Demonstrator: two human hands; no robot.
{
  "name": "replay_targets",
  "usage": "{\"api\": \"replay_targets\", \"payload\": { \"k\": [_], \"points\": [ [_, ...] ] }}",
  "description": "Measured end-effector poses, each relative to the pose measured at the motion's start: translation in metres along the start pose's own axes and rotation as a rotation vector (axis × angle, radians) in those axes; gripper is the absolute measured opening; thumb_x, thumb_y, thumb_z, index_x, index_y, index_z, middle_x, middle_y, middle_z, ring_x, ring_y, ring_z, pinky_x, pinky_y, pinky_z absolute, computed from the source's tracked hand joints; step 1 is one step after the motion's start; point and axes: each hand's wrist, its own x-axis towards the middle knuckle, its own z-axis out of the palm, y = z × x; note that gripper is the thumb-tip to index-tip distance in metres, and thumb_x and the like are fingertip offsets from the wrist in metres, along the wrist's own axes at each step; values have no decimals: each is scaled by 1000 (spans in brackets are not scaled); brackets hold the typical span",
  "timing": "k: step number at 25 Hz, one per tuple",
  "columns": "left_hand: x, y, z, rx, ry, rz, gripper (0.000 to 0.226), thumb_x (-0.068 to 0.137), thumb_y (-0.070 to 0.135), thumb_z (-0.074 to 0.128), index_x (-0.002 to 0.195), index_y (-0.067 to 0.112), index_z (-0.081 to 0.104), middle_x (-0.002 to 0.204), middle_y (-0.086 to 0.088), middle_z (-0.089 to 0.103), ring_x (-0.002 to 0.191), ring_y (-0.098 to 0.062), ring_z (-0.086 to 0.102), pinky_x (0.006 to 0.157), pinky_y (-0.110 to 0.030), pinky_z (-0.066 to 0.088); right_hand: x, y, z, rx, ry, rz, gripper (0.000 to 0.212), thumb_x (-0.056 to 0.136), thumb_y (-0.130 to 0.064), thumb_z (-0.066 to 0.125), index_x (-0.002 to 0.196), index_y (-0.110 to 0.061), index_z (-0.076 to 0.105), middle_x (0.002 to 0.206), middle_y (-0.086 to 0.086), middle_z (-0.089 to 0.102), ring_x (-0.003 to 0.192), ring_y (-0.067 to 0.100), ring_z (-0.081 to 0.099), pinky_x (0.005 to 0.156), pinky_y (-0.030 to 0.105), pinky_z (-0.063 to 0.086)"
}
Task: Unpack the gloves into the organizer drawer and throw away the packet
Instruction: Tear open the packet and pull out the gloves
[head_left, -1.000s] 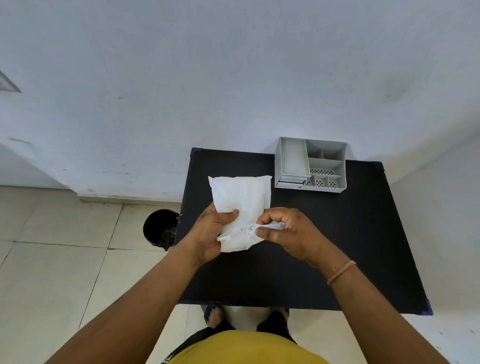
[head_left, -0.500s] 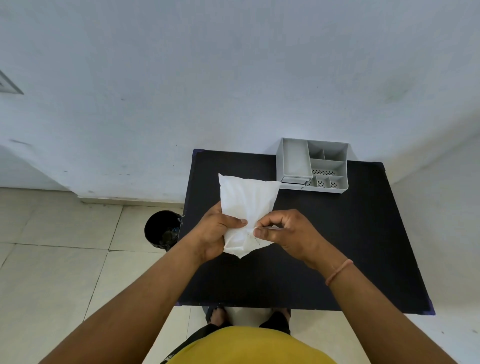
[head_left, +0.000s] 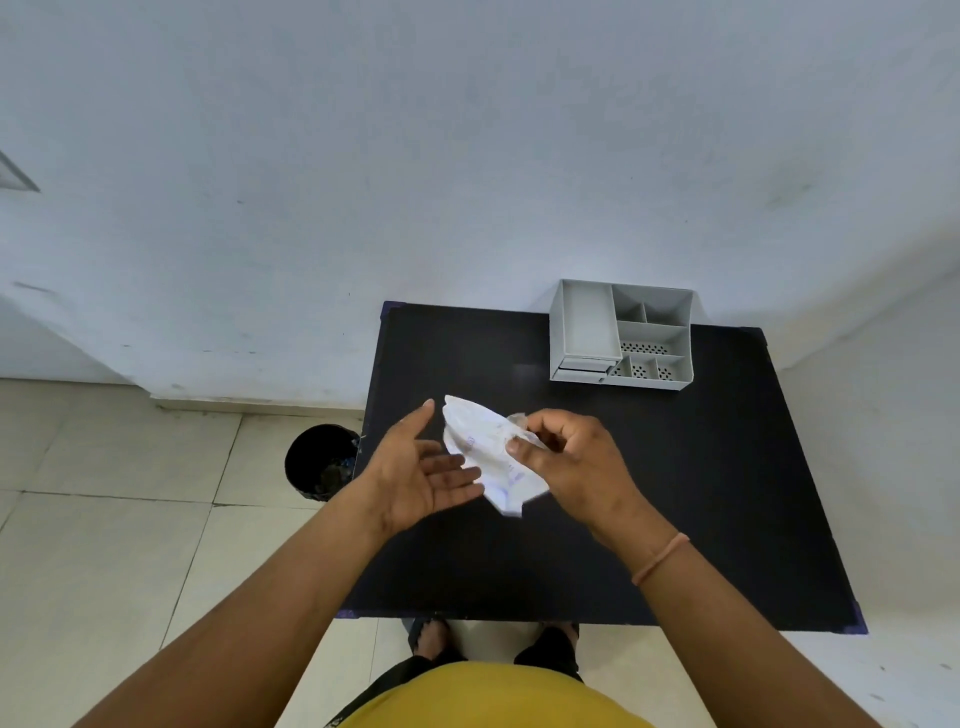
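Note:
A white glove packet (head_left: 488, 457) with faint blue print hangs tilted above the black table (head_left: 675, 493). My right hand (head_left: 571, 462) pinches its upper right edge between thumb and fingers. My left hand (head_left: 421, 467) is beside the packet's left side, palm up and fingers spread, its fingertips close to the packet but not gripping it. The grey organizer (head_left: 623, 335) stands at the table's far right edge, with one long compartment on the left, small compartments on the right and a shut drawer front at its near left corner.
A black round bin (head_left: 319, 462) stands on the tiled floor just left of the table. A pale wall runs behind the table. My feet show under the table's near edge.
My left hand has let go of the packet and opened. The packet, held by both hands before, now hangs from my right hand alone, twisted and lower on its left side.

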Motion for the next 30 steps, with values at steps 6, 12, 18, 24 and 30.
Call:
{"api": "replay_targets", "payload": {
  "k": [6, 12, 18, 24, 30],
  "points": [
    [-44, -37, 20, 375, -25, 308, 38, 93, 41, 75, 122, 15, 71, 116, -13, 79, 103, -31, 79, 94, -55, 64, -13, 9, 24, 401, -58, 340, 12, 90, -17, 79, 101, -11, 79, 99, 17, 79, 94, 30, 77, 90, 44, 64],
    [-38, -34, 31, 654, 21, 397, 26, 87, 35, 84, 105, 18, 79, 100, -7, 83, 92, -23, 82, 85, -47, 68, -27, 9, 17, 555, -212, 373, 36, 90, 7, 71, 123, -6, 68, 112, 17, 80, 105, 35, 78, 96, 52, 62],
    [-29, -37, 19, 404, 92, 305, 20, 105, 22, 62, 112, 9, 77, 104, -14, 83, 90, -28, 83, 89, -51, 67, -27, 15, 17, 759, -118, 469, 33, 95, -5, 72, 127, -5, 67, 120, 21, 78, 108, 37, 76, 96, 51, 62],
    [-25, -36, 8, 527, 198, 506, 14, 100, 25, 69, 100, 19, 83, 100, -5, 82, 93, -23, 79, 91, -47, 66, -44, 22, 8, -177, 68, 269, 25, 95, -25, 66, 120, -21, 64, 115, 2, 67, 99, 19, 68, 83, 32, 60],
    [-27, -48, 13, 1031, 212, 785, 19, 101, 26, 69, 106, 18, 85, 109, 3, 83, 91, -7, 74, 85, -20, 58, -25, 34, 42, -335, 8, -110, 26, 99, -5, 53, 102, -10, 78, 108, 5, 76, 95, 15, 69, 84, 28, 56]
  ]
}}
